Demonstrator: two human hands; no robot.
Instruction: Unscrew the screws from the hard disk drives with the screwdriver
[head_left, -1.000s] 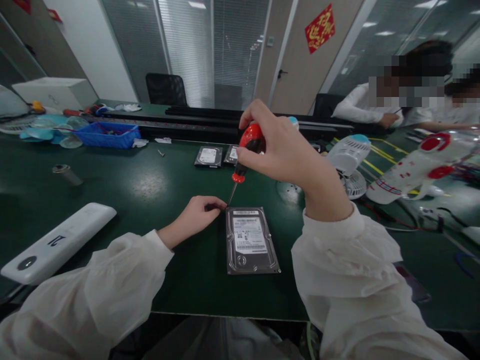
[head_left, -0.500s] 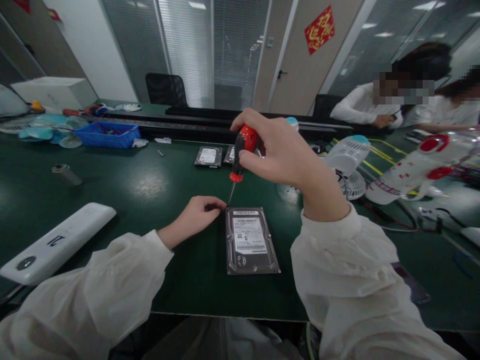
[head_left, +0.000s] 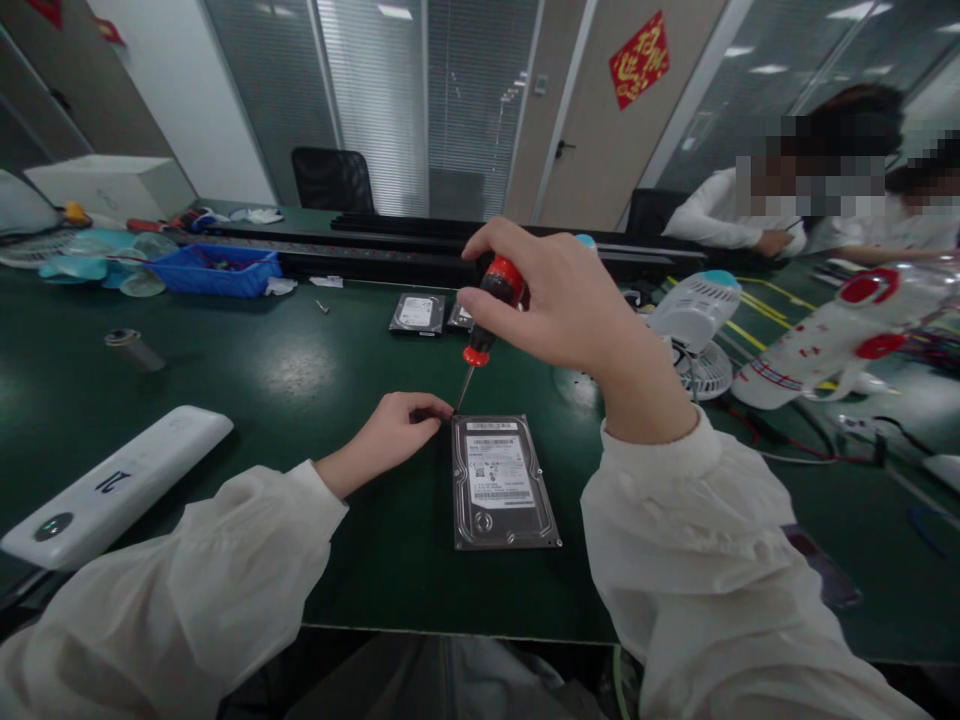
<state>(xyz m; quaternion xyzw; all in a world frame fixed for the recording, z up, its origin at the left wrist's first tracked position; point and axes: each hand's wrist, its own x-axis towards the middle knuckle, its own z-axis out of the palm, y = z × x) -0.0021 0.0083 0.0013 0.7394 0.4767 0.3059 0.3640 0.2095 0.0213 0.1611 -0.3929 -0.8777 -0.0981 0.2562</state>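
Observation:
A hard drive (head_left: pixel 501 485) lies label up on the green table in front of me. My right hand (head_left: pixel 559 300) is closed round the red and black handle of a screwdriver (head_left: pixel 480 345), above the drive. The screwdriver leans, its handle to the right, and its tip meets the drive's far left corner. At that same corner is my left hand (head_left: pixel 397 430), thumb and fingertips drawn together beside the tip. Whatever those fingertips pinch is too small to make out.
Two more hard drives (head_left: pixel 417 313) lie farther back. To the left are a white oblong device (head_left: pixel 112 485), a metal cylinder (head_left: pixel 133 350) and a blue tray (head_left: pixel 217 270). A white fan (head_left: pixel 697 310) and a bottle (head_left: pixel 810 345) stand right; two people sit beyond.
The screwdriver handle has tipped a little to the right, and my right thumb and fingers have shifted on it. My left hand and the hard drive have stayed in place.

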